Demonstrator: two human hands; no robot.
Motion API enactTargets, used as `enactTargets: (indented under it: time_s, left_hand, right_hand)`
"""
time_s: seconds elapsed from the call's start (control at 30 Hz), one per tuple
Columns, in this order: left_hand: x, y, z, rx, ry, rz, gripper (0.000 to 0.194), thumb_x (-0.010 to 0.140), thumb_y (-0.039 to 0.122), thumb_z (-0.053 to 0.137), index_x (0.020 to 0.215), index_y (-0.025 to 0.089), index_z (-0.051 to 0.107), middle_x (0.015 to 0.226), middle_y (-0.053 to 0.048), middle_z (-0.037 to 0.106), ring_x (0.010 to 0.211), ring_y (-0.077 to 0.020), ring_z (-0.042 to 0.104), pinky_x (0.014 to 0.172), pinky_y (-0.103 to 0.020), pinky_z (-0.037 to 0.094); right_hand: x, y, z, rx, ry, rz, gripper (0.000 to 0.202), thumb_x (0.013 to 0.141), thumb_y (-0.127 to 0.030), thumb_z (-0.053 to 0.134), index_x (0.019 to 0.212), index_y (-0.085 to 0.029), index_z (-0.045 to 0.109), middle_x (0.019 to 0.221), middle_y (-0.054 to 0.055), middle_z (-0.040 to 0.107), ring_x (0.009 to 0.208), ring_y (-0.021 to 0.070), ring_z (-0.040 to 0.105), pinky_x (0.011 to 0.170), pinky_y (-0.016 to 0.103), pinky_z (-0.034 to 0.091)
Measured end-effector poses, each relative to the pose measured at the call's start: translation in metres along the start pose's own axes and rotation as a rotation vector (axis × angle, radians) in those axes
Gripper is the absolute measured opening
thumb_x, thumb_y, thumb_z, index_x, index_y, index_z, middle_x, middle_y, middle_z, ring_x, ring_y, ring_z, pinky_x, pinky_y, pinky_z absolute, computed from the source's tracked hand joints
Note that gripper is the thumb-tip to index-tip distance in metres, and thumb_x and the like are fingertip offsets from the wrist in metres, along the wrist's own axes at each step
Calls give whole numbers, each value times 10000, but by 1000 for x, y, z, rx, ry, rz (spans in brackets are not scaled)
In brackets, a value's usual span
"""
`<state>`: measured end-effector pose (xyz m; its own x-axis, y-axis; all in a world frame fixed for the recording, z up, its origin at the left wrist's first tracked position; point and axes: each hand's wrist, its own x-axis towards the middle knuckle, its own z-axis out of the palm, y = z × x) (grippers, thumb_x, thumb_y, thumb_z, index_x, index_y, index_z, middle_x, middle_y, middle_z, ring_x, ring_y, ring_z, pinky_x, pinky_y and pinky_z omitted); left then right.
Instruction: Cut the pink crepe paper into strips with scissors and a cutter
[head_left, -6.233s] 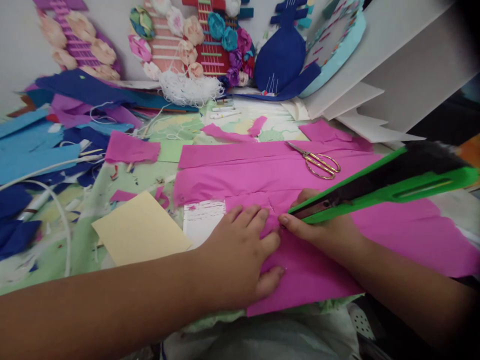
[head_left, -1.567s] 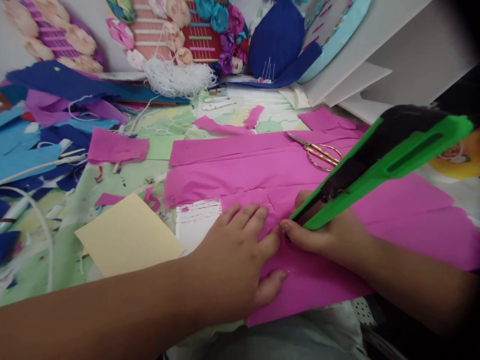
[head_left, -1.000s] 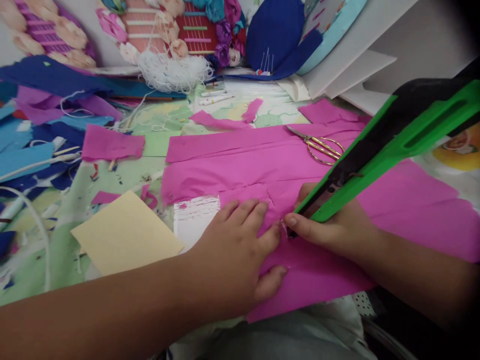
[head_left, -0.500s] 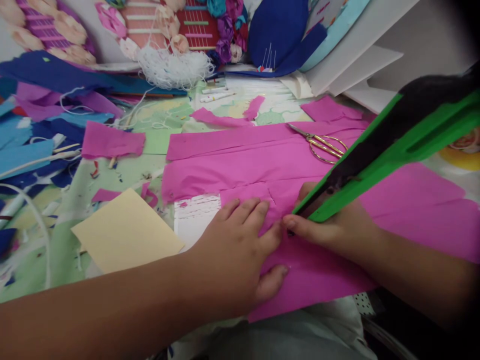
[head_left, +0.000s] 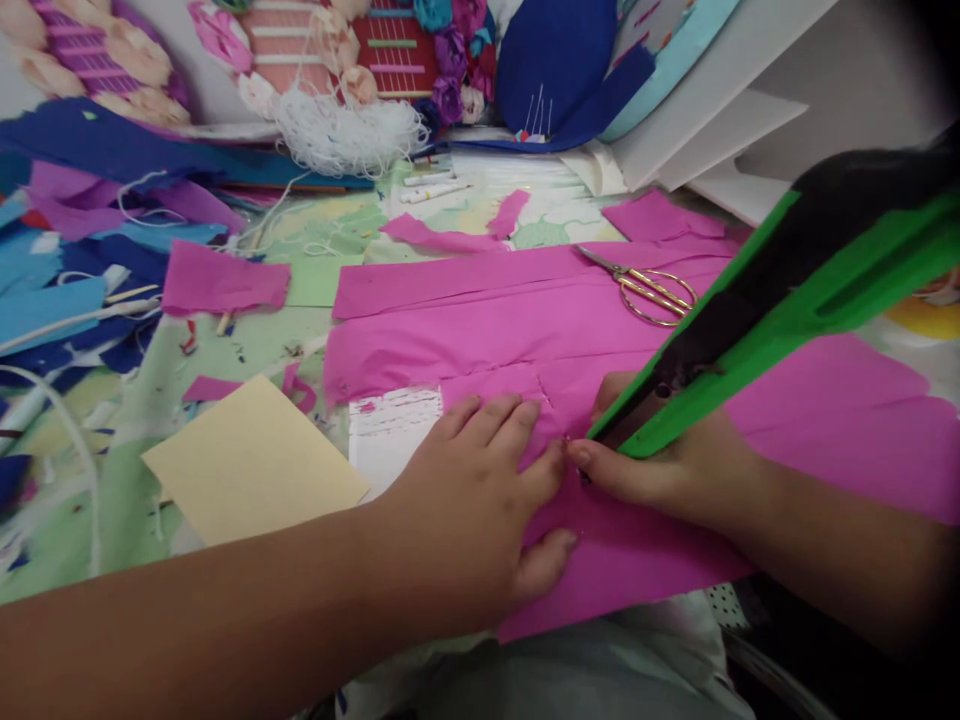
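Note:
My left hand (head_left: 480, 500) lies flat with fingers spread on a sheet of bright pink paper (head_left: 622, 560), pressing it down. In my right hand (head_left: 675, 455) is a green and black utility knife (head_left: 720, 350), gripped low, its lower end at the paper just right of my left fingertips. The blade itself is mostly hidden by my thumb. A short dark slit runs through the pink paper above my left fingers. Under the paper's left edge shows a white board (head_left: 390, 440) with many scored lines.
Gold-handled scissors (head_left: 652, 290) rest on the pink paper behind my right hand. A cream card (head_left: 255, 460) lies at left, near a pink scrap (head_left: 225, 280). Blue scraps (head_left: 52, 300) pile up far left. White string (head_left: 352, 130) and decorated round panels stand at the back.
The knife and my right hand have shifted slightly down and right, towards me. My left hand stays in nearly the same place.

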<state>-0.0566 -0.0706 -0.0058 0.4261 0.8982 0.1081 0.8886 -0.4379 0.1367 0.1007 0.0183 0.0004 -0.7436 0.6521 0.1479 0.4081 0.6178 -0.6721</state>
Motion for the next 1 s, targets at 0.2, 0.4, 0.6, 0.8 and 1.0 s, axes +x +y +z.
enactTargets:
  time_s: [0.2, 0.4, 0.6, 0.8, 1.0]
  left_hand:
    - [0, 0, -1, -9, -1, 1, 470, 758, 439, 448, 1113, 140, 521, 1228, -190, 431, 1128, -349, 373, 901, -521, 285]
    - [0, 0, 1, 11, 23, 20, 479, 777, 441, 423, 1129, 128, 507, 1218, -202, 437, 1125, -345, 376, 895, -518, 291]
    - [0, -1, 1, 14, 31, 20, 476, 772, 445, 425, 1124, 136, 510, 1223, -196, 431, 1122, -344, 379, 892, -518, 291]
    - [0, -1, 2, 5, 43, 17, 467, 767, 438, 438, 1125, 145, 505, 1226, -184, 430, 1126, -344, 371, 895, -517, 286]
    - [0, -1, 2, -9, 22, 8, 473, 763, 441, 449, 1127, 145, 505, 1229, -178, 428, 1127, -349, 365, 893, -520, 287]
  right_hand:
    - [-1, 0, 1, -74, -48, -82, 304, 710, -367, 534, 511, -168, 417, 458, -41, 431, 434, 63, 402, 427, 210, 272]
    - [0, -2, -3, 26, 15, 133, 344, 678, -431, 562, 519, -164, 415, 464, -35, 424, 450, 68, 396, 415, 205, 298]
    - [-1, 0, -3, 119, 17, 98, 318, 663, -410, 582, 533, -155, 441, 462, -34, 446, 444, 69, 403, 405, 202, 309]
    - [-1, 1, -4, 105, -29, 50, 318, 683, -393, 564, 521, -159, 421, 462, -33, 457, 441, 68, 413, 407, 200, 314]
    - [-4, 0, 0, 7, -26, -14, 340, 705, -391, 537, 487, -168, 403, 416, -39, 426, 404, 62, 406, 398, 207, 288]
